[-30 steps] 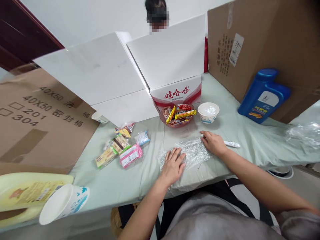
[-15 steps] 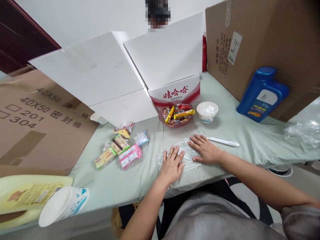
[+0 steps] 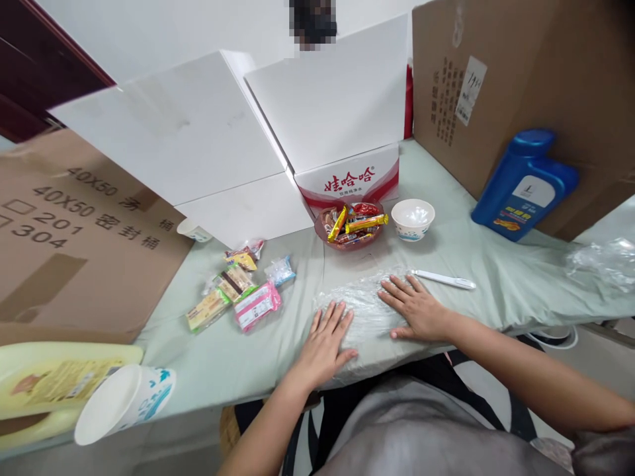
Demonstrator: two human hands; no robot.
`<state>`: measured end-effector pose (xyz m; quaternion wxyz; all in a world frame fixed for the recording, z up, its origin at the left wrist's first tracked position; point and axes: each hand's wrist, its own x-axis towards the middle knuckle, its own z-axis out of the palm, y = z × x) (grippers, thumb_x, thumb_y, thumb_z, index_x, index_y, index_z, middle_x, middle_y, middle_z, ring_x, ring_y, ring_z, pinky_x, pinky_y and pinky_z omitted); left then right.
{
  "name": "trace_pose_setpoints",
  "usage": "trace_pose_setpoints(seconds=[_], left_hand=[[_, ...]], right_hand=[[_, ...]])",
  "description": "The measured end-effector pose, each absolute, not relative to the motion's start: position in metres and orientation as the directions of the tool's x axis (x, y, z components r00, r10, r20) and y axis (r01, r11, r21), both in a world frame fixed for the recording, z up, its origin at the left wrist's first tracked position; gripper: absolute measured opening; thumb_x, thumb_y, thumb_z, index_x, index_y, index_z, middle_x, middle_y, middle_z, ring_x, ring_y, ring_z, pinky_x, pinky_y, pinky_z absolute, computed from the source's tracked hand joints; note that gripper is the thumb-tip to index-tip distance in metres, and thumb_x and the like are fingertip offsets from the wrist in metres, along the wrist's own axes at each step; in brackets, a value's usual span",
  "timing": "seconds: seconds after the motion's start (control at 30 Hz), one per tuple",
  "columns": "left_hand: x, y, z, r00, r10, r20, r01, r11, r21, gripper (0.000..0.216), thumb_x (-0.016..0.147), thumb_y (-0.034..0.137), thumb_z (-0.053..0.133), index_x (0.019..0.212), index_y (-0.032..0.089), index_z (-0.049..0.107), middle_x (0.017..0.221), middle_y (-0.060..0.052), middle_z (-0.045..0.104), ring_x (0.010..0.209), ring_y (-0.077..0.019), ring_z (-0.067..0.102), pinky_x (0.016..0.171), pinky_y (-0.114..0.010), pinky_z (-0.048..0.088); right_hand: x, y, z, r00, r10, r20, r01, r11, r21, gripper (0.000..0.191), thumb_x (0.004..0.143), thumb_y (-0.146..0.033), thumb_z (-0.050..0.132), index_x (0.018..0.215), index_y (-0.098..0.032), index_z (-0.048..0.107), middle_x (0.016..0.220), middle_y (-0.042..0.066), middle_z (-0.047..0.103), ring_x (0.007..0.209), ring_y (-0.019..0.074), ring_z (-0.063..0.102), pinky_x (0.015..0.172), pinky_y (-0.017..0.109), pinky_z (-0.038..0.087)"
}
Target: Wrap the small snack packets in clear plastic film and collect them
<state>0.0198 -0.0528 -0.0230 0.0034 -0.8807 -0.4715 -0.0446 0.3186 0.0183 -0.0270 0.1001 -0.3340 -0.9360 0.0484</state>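
A crinkled clear plastic bag or sheet [image 3: 364, 305] lies flat on the green tablecloth in front of me. My left hand [image 3: 322, 344] rests on its left side, palm down with fingers spread. On its right side lies my right hand [image 3: 415, 308], also flat with the fingers apart. Just beyond the right fingertips is a white-handled utility knife [image 3: 445, 279]. Behind the plastic stands a pinkish bowl [image 3: 347, 245] heaped with wrapped snacks [image 3: 364, 223], and beside it a white paper cup [image 3: 413, 220].
Several packaged snacks [image 3: 256, 306] lie to the left. A tipped paper cup [image 3: 126, 404] and a yellow jug [image 3: 64, 380] sit at the front left. White boxes [image 3: 337, 92] and brown cartons [image 3: 74, 251] line the back and sides. A blue bottle [image 3: 526, 188] stands at right.
My hands have slid apart over the plastic and slightly toward me, the left one moving left and the right one moving right. The plastic looks flatter and more spread out.
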Motion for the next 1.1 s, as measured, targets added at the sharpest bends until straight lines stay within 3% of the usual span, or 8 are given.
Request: trace_pose_setpoints(seconds=[0.2,0.37,0.47,0.53,0.67,0.8,0.93,1.1], left_hand=[[0.006,-0.073,-0.023,0.534,0.836,0.128,0.831,-0.547,0.100,0.068,0.086,0.046,0.060,0.145,0.019,0.038,0.152,-0.014,0.037,0.144,-0.0343,0.025,0.114,-0.056,0.028],[-0.005,-0.098,-0.022,0.578,0.775,0.256,0.747,-0.629,0.218,0.040,0.085,0.026,0.063,0.124,0.018,0.057,0.127,-0.012,0.061,0.127,-0.0286,0.050,0.103,-0.046,0.048],[-0.004,-0.106,-0.025,0.561,0.753,0.343,0.699,-0.653,0.292,0.023,0.087,0.012,0.057,0.108,0.019,0.063,0.113,-0.008,0.067,0.119,-0.0238,0.057,0.099,-0.041,0.051],[-0.004,-0.107,-0.025,0.527,0.773,0.354,0.674,-0.634,0.380,0.020,0.088,0.009,0.054,0.101,0.020,0.064,0.107,-0.007,0.069,0.115,-0.0221,0.059,0.097,-0.039,0.052],[-0.003,-0.101,-0.022,0.352,0.876,0.331,0.696,-0.481,0.533,0.016,0.091,0.014,0.051,0.098,0.020,0.065,0.098,-0.007,0.069,0.098,-0.0186,0.065,0.087,-0.034,0.055],[0.003,-0.088,-0.025,0.034,0.955,0.294,0.783,-0.208,0.586,0.020,0.091,0.029,0.052,0.101,0.019,0.066,0.087,-0.006,0.072,0.080,-0.0177,0.069,0.073,-0.030,0.056],[0.011,-0.073,-0.030,-0.191,0.952,0.240,0.839,0.031,0.543,0.030,0.088,0.038,0.054,0.107,0.018,0.065,0.078,-0.004,0.072,0.070,-0.0189,0.069,0.069,-0.031,0.055],[0.020,-0.061,-0.036,-0.217,0.932,0.290,0.913,0.088,0.398,0.030,0.087,0.035,0.055,0.109,0.017,0.064,0.075,-0.004,0.072,0.068,-0.0203,0.068,0.063,-0.029,0.051]], right_hand=[[0.363,-0.003,-0.026,-0.773,0.612,0.165,0.561,0.782,-0.272,0.092,0.079,-0.073,0.052,0.148,-0.015,0.036,0.154,0.018,0.032,0.143,0.0350,0.024,0.114,0.054,0.021],[0.384,-0.044,-0.024,-0.719,0.650,0.245,0.577,0.755,-0.311,0.036,0.093,-0.028,0.053,0.128,-0.020,0.057,0.121,0.012,0.064,0.111,0.0248,0.056,0.092,0.042,0.044],[0.384,-0.060,-0.022,-0.665,0.676,0.317,0.580,0.735,-0.351,0.024,0.094,-0.016,0.045,0.108,-0.021,0.065,0.099,0.009,0.067,0.090,0.0198,0.060,0.079,0.037,0.047],[0.384,-0.061,-0.019,-0.628,0.691,0.358,0.567,0.721,-0.398,0.020,0.094,-0.015,0.046,0.099,-0.021,0.064,0.096,0.008,0.067,0.091,0.0200,0.061,0.080,0.037,0.047],[0.383,-0.049,-0.011,-0.566,0.742,0.360,0.539,0.663,-0.519,0.017,0.094,-0.018,0.046,0.097,-0.021,0.063,0.094,0.007,0.069,0.093,0.0193,0.064,0.082,0.035,0.052],[0.373,-0.031,-0.011,-0.455,0.849,0.271,0.629,0.521,-0.576,0.023,0.096,-0.027,0.041,0.103,-0.023,0.063,0.094,0.005,0.072,0.087,0.0188,0.068,0.076,0.032,0.054],[0.357,-0.014,-0.020,-0.337,0.914,0.226,0.767,0.406,-0.497,0.031,0.097,-0.032,0.036,0.109,-0.021,0.063,0.104,0.007,0.072,0.089,0.0216,0.069,0.076,0.034,0.053],[0.340,-0.004,-0.030,-0.305,0.944,0.129,0.914,0.328,-0.238,0.035,0.099,-0.033,0.033,0.112,-0.019,0.063,0.102,0.009,0.071,0.074,0.0224,0.068,0.064,0.032,0.046]])
